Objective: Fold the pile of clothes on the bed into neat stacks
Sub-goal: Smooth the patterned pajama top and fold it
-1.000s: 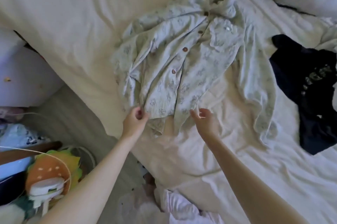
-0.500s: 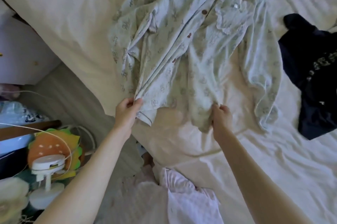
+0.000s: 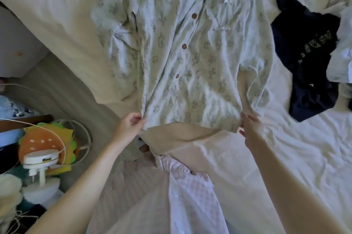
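Observation:
A pale green button-front pyjama shirt [image 3: 190,58] with a small printed pattern and brown buttons lies spread face up on the cream bed sheet [image 3: 285,157]. My left hand [image 3: 129,127] pinches the shirt's lower left hem corner. My right hand [image 3: 249,127] holds the lower right hem corner, with the fabric stretched flat between the two hands. A dark navy garment [image 3: 308,66] with pale lettering lies crumpled on the bed to the right of the shirt.
The bed's left edge drops to a grey floor [image 3: 62,96]. Beside it stand a small white fan [image 3: 41,169], an orange and yellow cushion [image 3: 45,142] and cords. More pale clothing [image 3: 342,43] lies at the far right edge. My pink checked clothing [image 3: 186,195] fills the bottom centre.
Both hands took hold of the shirt's hem and moved apart, pulling the bottom of the shirt wide and flat. The view has shifted closer over the shirt.

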A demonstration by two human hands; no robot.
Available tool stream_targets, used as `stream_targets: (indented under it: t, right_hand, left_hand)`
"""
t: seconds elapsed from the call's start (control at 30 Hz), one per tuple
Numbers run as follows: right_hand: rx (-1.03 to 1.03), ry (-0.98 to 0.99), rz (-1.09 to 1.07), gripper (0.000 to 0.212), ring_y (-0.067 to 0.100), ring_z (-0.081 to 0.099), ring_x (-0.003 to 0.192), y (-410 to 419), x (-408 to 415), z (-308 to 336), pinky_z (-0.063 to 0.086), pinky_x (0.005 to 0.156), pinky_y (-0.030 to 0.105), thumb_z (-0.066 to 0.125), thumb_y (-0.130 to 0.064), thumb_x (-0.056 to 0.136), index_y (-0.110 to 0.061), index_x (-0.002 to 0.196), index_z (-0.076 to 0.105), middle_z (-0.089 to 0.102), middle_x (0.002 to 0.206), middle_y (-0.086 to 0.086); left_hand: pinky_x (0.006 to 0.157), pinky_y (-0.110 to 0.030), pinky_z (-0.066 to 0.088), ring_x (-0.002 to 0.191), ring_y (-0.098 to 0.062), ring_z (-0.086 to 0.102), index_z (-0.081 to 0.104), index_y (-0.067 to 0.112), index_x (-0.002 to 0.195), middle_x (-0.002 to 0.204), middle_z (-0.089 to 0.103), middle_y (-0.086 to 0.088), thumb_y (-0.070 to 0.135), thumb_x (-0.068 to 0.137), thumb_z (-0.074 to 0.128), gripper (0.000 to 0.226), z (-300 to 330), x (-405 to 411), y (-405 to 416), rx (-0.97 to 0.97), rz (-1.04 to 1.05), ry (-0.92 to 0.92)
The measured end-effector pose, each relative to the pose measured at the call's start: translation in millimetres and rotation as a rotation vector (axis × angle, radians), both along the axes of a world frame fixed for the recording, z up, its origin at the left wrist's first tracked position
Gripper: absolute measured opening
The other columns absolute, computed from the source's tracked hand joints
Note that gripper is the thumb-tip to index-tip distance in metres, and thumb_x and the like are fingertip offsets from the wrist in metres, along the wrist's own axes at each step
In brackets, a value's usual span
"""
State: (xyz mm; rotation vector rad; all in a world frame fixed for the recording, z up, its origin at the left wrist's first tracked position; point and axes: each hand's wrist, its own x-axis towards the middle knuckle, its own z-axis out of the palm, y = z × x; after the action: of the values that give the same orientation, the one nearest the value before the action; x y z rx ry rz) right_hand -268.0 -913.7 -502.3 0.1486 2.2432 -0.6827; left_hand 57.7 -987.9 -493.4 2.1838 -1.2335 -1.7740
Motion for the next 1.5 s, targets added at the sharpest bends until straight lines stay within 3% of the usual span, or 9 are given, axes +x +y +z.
stream_targets:
  t: [0.17,0.43,0.67,0.8,1.1,1.2,1.3,1.37,1.5]
  right_hand:
    - [0.057,-0.057,-0.020,0.020,0.023,0.053,0.080,3,5,-26,0.045,0.062,0.031,0.058,-0.006,0.086,0.003,0.104,0.064,0.056,0.078,0.007]
    - [0.073,0.064,-0.169,0.026,0.031,0.062,0.094,25,-22,-22,0.055,0.077,0.038,0.064,-0.012,0.087,-0.002,0.111,0.064,0.063,0.104,0.016]
    - [0.139,0.183,-0.179,0.019,0.031,0.062,0.094,36,-51,-7,0.054,0.086,0.041,0.063,-0.015,0.087,-0.006,0.104,0.067,0.065,0.102,0.015]
    - [0.196,0.265,-0.140,0.022,0.032,0.062,0.098,48,-69,0,0.053,0.086,0.036,0.063,-0.013,0.086,-0.005,0.106,0.068,0.066,0.107,0.017]
    - [0.305,0.280,-0.058,0.016,0.028,0.054,0.085,63,-79,-6,0.050,0.080,0.038,0.055,-0.008,0.084,-0.011,0.093,0.068,0.056,0.087,0.009]
    - [0.356,0.245,0.121,0.012,0.029,0.051,0.093,55,-61,-12,0.049,0.074,0.036,0.052,-0.011,0.088,-0.011,0.094,0.062,0.057,0.091,0.012]
    - [0.375,0.400,0.441,0.040,0.036,0.043,0.123,47,-32,-10,0.035,0.103,0.046,0.050,-0.020,0.093,-0.006,0.130,0.048,0.046,0.134,0.019]
    - [0.245,0.488,0.674,0.044,0.033,0.035,0.131,40,-5,-8,0.026,0.108,0.043,0.050,-0.021,0.094,-0.006,0.135,0.044,0.040,0.142,0.017]
    - [0.070,0.421,1.087,0.048,0.028,0.021,0.142,24,54,-15,0.017,0.116,0.044,0.045,-0.031,0.098,-0.013,0.143,0.037,0.026,0.153,0.012]
  left_hand:
    - [0.090,-0.025,0.034,0.117,-0.018,0.048,0.042,0.009,0.138,0.133,0.050,-0.006,0.028,0.100,0.041,0.042,-33,1,-25,-0.069,0.103,-0.130]
    - [0.074,-0.028,0.044,0.069,-0.012,0.052,0.065,0.010,0.092,0.076,0.059,0.003,0.017,0.091,0.058,0.009,-46,-15,-45,-0.062,0.225,-0.091]
    - [0.065,-0.023,0.047,0.068,-0.010,0.054,0.059,0.009,0.099,0.078,0.058,0.001,0.015,0.095,0.054,0.008,-25,32,-20,-0.137,0.479,-0.057]
    - [0.070,-0.033,0.049,0.073,-0.017,0.058,0.058,0.015,0.081,0.080,0.060,-0.003,0.016,0.093,0.058,0.013,-23,41,-7,-0.118,0.361,-0.091]
    - [0.071,-0.033,0.051,0.078,-0.018,0.060,0.059,0.004,0.103,0.093,0.063,-0.009,0.012,0.095,0.054,0.013,-34,40,30,-0.011,0.339,-0.151]
    - [0.085,-0.036,0.050,0.086,-0.019,0.059,0.058,0.006,0.106,0.102,0.061,-0.009,0.013,0.099,0.045,0.017,-33,23,31,0.038,0.313,-0.109]
    - [0.090,-0.036,0.045,0.094,-0.018,0.055,0.054,0.012,0.106,0.100,0.059,-0.003,0.029,0.098,0.046,0.020,-33,17,30,0.080,0.304,-0.047]
    - [0.095,-0.036,0.041,0.100,-0.016,0.051,0.051,0.013,0.112,0.098,0.055,0.004,0.039,0.092,0.056,0.033,-36,16,28,0.122,0.240,-0.047]
    - [0.079,-0.030,0.040,0.095,-0.021,0.053,0.055,0.004,0.112,0.103,0.058,-0.005,0.034,0.082,0.071,0.045,-43,7,20,0.104,0.151,-0.169]
